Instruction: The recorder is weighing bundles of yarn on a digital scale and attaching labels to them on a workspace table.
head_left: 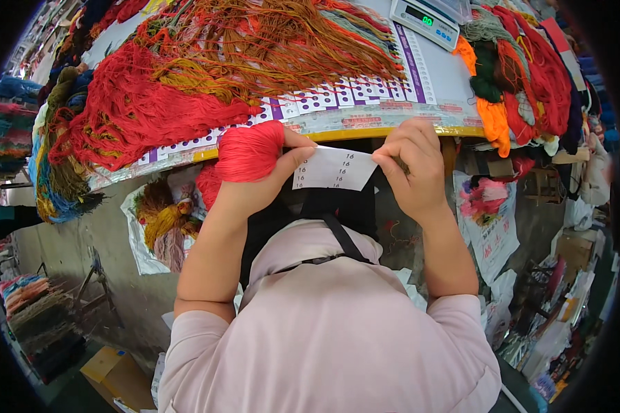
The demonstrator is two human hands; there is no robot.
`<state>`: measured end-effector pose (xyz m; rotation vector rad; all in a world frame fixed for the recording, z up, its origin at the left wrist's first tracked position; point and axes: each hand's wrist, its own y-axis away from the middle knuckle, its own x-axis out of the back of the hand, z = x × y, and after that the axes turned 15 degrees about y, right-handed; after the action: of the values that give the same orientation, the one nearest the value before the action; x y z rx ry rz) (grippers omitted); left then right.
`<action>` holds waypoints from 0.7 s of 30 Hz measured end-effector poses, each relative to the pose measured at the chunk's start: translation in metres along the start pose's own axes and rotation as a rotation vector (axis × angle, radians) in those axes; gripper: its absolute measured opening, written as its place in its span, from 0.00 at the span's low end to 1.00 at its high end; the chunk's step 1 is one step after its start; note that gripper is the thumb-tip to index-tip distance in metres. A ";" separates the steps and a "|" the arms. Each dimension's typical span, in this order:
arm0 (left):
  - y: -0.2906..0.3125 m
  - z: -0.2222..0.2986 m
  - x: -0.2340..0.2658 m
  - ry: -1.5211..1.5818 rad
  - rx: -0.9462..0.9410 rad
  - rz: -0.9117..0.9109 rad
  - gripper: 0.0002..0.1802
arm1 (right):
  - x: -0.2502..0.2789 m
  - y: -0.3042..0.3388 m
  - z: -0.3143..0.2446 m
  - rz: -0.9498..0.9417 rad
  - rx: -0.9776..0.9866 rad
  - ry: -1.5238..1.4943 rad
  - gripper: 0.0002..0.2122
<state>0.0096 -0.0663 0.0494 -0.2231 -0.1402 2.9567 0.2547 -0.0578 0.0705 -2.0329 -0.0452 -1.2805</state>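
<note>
Between my two hands a small white paper slip (329, 169) with rows of printed figures is stretched out just in front of the table edge. My left hand (265, 187) pinches its left end between thumb and finger. A thick bundle of red thread (250, 151) wraps over the fingers of that same hand, hiding most of them. At the slip's upper right corner, my right hand (415, 164) is closed with thumb and fingertips on the paper. Beyond the hands, long red thread (162, 103) and brown thread (255, 51) lie spread over punched white cards (310, 103).
A digital scale (427, 24) stands at the table's back right, near hanging orange, green and red skeins (548, 69). The table's taped yellow edge (372, 132) curves before me. Bags of thread (162, 220) hang below at left, and a cardboard box (117, 378) sits lower left.
</note>
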 end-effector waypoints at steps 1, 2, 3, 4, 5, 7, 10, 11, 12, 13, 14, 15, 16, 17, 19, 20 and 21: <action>0.000 0.000 -0.001 0.001 -0.002 -0.001 0.06 | 0.001 0.002 0.000 -0.017 -0.004 -0.039 0.07; 0.000 -0.001 -0.002 -0.033 -0.024 0.026 0.07 | 0.002 0.003 -0.002 -0.016 -0.002 -0.037 0.07; 0.000 0.000 -0.004 -0.068 -0.045 0.055 0.08 | 0.003 0.005 -0.006 -0.048 -0.019 -0.105 0.07; 0.000 0.003 -0.005 -0.068 -0.046 0.057 0.08 | 0.003 0.006 -0.009 -0.079 -0.036 -0.173 0.06; -0.001 0.008 -0.005 0.010 0.041 0.071 0.09 | 0.005 0.005 -0.014 -0.137 -0.011 -0.260 0.06; -0.001 0.016 -0.006 0.098 0.114 0.016 0.14 | 0.010 0.003 -0.015 -0.265 0.057 -0.405 0.05; 0.003 0.016 -0.005 0.351 0.134 -0.103 0.18 | -0.006 -0.004 -0.022 -0.164 -0.301 -0.601 0.08; 0.004 0.019 -0.004 0.310 0.118 -0.152 0.20 | -0.013 -0.015 -0.024 -0.143 -0.171 -0.517 0.09; 0.005 0.021 -0.003 0.310 0.120 -0.147 0.20 | -0.019 -0.020 -0.025 -0.238 -0.133 -0.579 0.09; 0.005 0.023 -0.003 0.275 0.114 -0.165 0.19 | -0.023 -0.024 -0.026 -0.334 -0.094 -0.642 0.09; 0.006 0.023 -0.003 0.240 0.109 -0.182 0.19 | -0.027 -0.025 -0.026 -0.422 -0.085 -0.685 0.07; 0.005 0.021 -0.001 0.163 0.070 -0.189 0.18 | -0.027 -0.028 -0.026 -0.432 -0.078 -0.693 0.07; 0.006 0.021 0.001 0.125 0.079 -0.186 0.18 | -0.024 -0.031 -0.025 -0.580 -0.144 -0.732 0.07; 0.006 0.023 0.002 0.087 0.088 -0.183 0.18 | -0.023 -0.035 -0.026 -0.729 -0.209 -0.767 0.07; 0.006 0.024 0.004 0.092 0.117 -0.165 0.18 | -0.025 -0.038 -0.031 -0.746 -0.229 -0.838 0.07; 0.007 0.023 0.005 0.121 0.125 -0.146 0.18 | -0.027 -0.040 -0.032 -0.701 -0.155 -0.781 0.06; 0.006 0.021 0.005 0.154 0.131 -0.131 0.18 | -0.028 -0.041 -0.032 -0.652 -0.083 -0.718 0.06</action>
<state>0.0001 -0.0726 0.0689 -0.4048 0.0572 2.7920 0.2002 -0.0370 0.0791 -2.5566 -1.0705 -0.8176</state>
